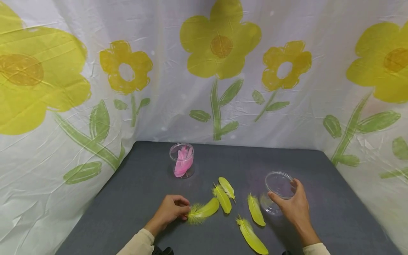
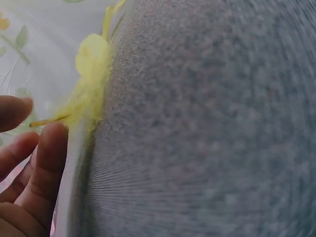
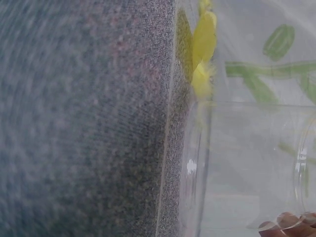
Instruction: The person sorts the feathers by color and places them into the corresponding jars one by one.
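My left hand (image 1: 172, 211) is at the quill end of a yellow feather (image 1: 204, 210), thumb and forefinger curled about the quill. In the left wrist view the quill (image 2: 47, 121) crosses between the thumb and forefinger tips, and the downy base sits above the tabletop. My right hand (image 1: 294, 207) grips a clear plastic cup (image 1: 271, 209) from its right side, thumb toward the front. The cup stands upright with no feathers showing inside. Several more yellow feathers lie between the hands, among them one (image 1: 255, 210) close to the cup and another (image 1: 251, 236) nearer the front.
A second clear cup (image 1: 190, 170) holding pink feathers (image 1: 183, 163) stands at the back left. The dark grey tabletop (image 1: 134, 184) is bordered at the back and sides by a white cloth (image 1: 165, 106) printed with yellow flowers.
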Demonstrator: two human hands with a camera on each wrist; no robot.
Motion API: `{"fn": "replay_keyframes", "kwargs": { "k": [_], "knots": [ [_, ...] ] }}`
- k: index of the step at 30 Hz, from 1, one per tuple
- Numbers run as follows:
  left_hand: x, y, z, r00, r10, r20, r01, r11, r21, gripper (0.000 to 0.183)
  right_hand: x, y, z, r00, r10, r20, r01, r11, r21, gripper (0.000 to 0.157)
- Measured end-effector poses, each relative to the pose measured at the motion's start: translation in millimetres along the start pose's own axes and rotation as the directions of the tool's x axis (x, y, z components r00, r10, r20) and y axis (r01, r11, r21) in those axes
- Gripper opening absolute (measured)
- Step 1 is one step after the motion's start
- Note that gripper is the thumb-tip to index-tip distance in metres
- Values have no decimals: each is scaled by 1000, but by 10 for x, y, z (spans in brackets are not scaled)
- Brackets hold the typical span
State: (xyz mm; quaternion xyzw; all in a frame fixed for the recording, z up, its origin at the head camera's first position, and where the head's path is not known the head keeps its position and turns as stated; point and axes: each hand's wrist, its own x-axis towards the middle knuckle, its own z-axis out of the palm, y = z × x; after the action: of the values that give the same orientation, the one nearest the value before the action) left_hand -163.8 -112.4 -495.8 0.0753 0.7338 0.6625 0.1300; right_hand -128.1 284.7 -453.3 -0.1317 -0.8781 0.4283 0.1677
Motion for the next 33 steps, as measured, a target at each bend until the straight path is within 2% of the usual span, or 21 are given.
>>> {"fn": "replay_keyframes", "kwargs": {
  "k": [6, 9, 11, 14, 18, 22, 25, 29, 33],
  "knots": [
    [-56, 44, -4, 997, -8, 83, 4, 999, 50, 32, 8, 2, 6, 1000, -3, 0, 3, 1000, 2, 110],
    [-72, 51, 0, 992, -13, 124, 2, 996, 95, 32, 7, 3, 6, 1000, -3, 2, 3, 1000, 1, 110],
    [-74, 45, 0, 992, -6, 122, -8, 994, 112, 28, 6, 1, 5, 1000, -3, 3, 3, 1000, 1, 110],
    [-59, 29, -4, 997, 24, 76, -32, 994, 108, 22, 9, -3, 4, 1000, -7, 0, 7, 1000, 2, 110],
    [-26, 18, -9, 997, 77, -31, -74, 992, 99, 15, 10, -2, 5, 1000, -10, 1, 10, 1000, 4, 110],
    [5, 53, 6, 984, 118, -137, -106, 990, 97, 12, 6, 1, 3, 1000, -5, 8, 5, 1000, 5, 111],
    [30, 99, 26, 971, 144, -192, -127, 987, 97, 13, 4, 1, 3, 1000, -1, 9, 1, 1000, 5, 112],
    [59, 168, 60, 962, 171, -214, -157, 984, 81, 14, 2, 0, 6, 1000, 1, 9, -1, 1000, 4, 113],
    [82, 253, 106, 965, 166, -202, -165, 986, 22, 13, -1, -1, 7, 1000, 1, 6, -1, 1000, -2, 112]
  ]
}}
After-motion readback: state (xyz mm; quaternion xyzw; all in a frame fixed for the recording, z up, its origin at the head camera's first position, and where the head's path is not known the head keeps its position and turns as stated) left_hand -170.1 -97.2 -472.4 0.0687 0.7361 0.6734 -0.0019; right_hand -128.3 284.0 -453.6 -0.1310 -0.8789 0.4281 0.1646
